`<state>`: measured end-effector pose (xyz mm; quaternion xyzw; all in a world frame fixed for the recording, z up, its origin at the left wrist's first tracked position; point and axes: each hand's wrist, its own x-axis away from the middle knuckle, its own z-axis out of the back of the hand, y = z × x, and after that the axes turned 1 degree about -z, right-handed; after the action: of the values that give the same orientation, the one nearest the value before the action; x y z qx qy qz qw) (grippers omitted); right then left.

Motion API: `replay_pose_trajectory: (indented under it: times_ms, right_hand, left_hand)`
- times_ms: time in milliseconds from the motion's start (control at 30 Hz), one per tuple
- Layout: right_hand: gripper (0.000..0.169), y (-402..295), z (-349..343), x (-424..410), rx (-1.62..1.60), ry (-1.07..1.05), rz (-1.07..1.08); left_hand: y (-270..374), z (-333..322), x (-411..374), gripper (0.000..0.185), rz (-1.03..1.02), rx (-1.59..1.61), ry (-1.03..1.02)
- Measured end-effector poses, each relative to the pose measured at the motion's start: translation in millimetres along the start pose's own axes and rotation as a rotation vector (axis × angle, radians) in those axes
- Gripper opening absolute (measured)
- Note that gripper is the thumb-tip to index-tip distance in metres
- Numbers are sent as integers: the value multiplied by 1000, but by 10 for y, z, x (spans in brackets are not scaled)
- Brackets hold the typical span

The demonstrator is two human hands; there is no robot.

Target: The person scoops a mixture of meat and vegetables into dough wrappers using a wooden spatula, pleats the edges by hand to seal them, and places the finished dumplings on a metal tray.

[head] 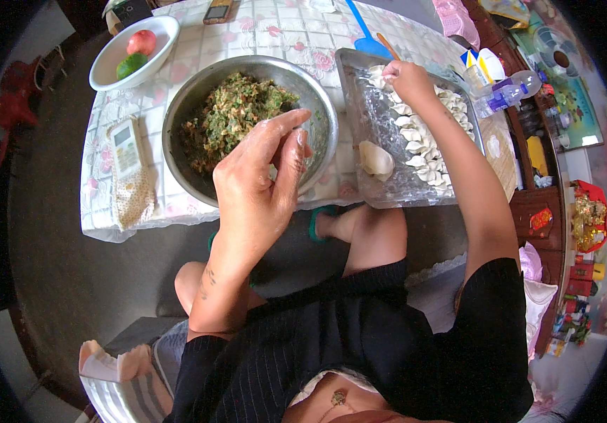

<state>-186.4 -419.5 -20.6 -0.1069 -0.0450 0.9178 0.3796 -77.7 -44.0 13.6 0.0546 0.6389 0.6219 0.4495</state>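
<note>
My right hand [408, 80] is at the far part of a metal tray [359, 185], its fingertips at a white dumpling [375, 77]. A slim wooden stick [388, 46] sticks out of its closed fingers. Rows of pleated dumplings [422, 143] lie under and beside the right forearm. Dough wrappers [376, 160] rest at the tray's near left. My left hand [303, 127], dusted with flour, is over the near right part of a steel bowl [171, 158] of chopped green filling [229, 116]. Its fingers are curled; whether something pale lies in the palm cannot be told.
A white bowl [100, 71] with two fruits stands at the far left, near a remote control [128, 148] in a knitted cover. A mobile phone [218, 10] and a blue fly swatter [371, 45] lie farther back. Plastic bottles [504, 98] and a wooden board [499, 143] are right of the tray.
</note>
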Motion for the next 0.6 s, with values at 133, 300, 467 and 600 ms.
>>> replay_pose_trajectory:
  times_ms: [133,300,467,600]
  right_hand:
    - [16,165,-93,-5,84,42,45]
    - [16,-196,334,681,-209,-138,181]
    - [29,-563,463,1724,-106,-232,159]
    - [31,-650,334,1945,-20,-70,196]
  left_hand:
    - [-25,9,-24,20,26,54,18]
    - [-16,51,-31,18,59,129,75]
    - [29,24,-23,18,67,118,59]
    - [46,8,2,18,79,127,49]
